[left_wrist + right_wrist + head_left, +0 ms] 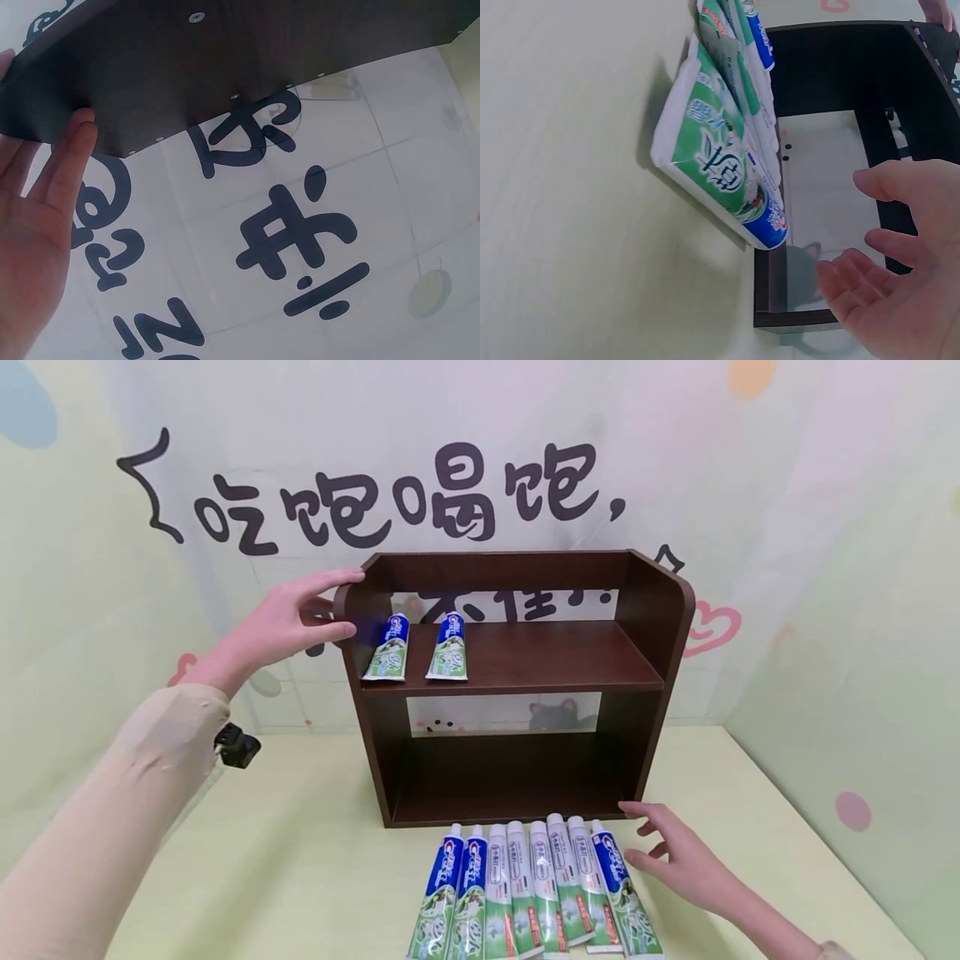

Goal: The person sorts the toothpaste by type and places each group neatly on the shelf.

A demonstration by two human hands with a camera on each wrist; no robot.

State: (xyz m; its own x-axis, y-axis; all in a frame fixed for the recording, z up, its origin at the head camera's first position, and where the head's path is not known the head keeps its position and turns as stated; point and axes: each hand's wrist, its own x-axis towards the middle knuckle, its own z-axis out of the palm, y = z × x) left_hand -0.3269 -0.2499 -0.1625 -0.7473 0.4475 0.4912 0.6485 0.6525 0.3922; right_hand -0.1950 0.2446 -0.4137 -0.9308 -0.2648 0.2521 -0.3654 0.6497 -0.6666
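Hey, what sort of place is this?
Maybe a little indoor display corner, though I can't be sure: a brown shelf unit stands on a pale table, toothpaste tubes lie in front, and a backdrop with big writing is behind.

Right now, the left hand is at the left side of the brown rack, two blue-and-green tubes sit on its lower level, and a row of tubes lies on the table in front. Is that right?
Not quite: the two blue-and-green tubes sit on the upper level of the brown rack, as the head view shows. The rest stands.
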